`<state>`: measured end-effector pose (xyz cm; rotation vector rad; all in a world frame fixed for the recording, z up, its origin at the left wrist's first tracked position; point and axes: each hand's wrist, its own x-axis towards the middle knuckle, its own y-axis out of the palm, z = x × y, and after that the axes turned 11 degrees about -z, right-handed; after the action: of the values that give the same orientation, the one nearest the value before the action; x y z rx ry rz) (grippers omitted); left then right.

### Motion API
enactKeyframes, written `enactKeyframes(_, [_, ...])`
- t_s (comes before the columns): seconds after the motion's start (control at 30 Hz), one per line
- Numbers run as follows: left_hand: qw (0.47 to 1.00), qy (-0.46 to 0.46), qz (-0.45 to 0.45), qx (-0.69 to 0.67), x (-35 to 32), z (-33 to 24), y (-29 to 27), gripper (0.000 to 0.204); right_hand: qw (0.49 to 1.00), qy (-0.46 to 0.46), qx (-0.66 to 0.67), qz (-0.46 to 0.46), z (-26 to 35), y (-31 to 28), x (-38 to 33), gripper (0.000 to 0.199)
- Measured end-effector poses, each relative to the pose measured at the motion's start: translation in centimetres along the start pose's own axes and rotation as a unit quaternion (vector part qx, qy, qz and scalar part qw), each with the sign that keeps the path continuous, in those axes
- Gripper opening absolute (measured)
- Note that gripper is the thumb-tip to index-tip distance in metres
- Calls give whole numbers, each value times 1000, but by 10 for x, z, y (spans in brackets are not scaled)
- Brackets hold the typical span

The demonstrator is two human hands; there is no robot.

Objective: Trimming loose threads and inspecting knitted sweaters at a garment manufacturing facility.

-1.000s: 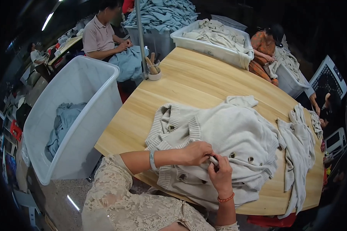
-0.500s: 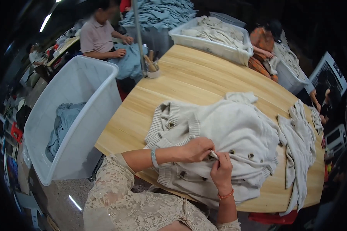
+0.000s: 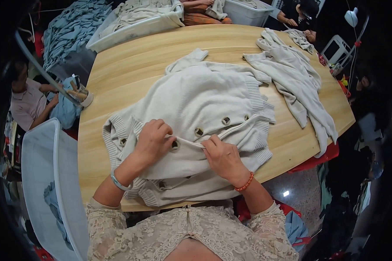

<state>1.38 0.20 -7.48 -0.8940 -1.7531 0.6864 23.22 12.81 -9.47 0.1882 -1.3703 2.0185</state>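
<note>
A cream knit cardigan (image 3: 191, 95) with dark buttons and ribbed edges lies spread before me on the wooden table. My left hand (image 3: 153, 141) pinches the button edge of the cardigan, close beside one dark button (image 3: 175, 144). Fingers of my right hand (image 3: 222, 157) grip the same edge farther right, so the strip runs stretched between both hands. More dark buttons (image 3: 199, 131) show along the fabric above my right hand. A pale bangle circles my left wrist and an orange bead bracelet my right.
Another cream knit garment (image 3: 294, 78) lies on the table (image 3: 130, 65) to the right. A tool cup (image 3: 86, 98) stands at the left edge, near a metal pole. White bins (image 3: 56, 174) flank the table, and a person (image 3: 28, 100) handles blue fabric at left.
My view has swung right and now looks more squarely down at the table. My hands, close together before, are farther apart along the cardigan's edge.
</note>
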Motion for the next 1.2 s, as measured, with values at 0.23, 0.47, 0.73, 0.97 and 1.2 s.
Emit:
enactKeyframes(0.23, [994,0,68,-89,31,-32,55,24,999,-10,-47,-14,0,2,0,3])
enactKeyframes(0.47, [987,-51,81,-130,35,-39,50,14,996,11,72,-54,-6,2,-5,6])
enactKeyframes(0.73, [795,-357,143,-470,32,-24,51,10,982,56,122,-134,-1,18,-5,18])
enactKeyframes(0.97, [774,-328,191,-507,27,-25,41,23,992,31,82,-87,-4,11,-9,39])
enactKeyframes(1.2, [914,-159,93,-362,1,-28,46,28,989,31,143,-21,-15,13,0,25])
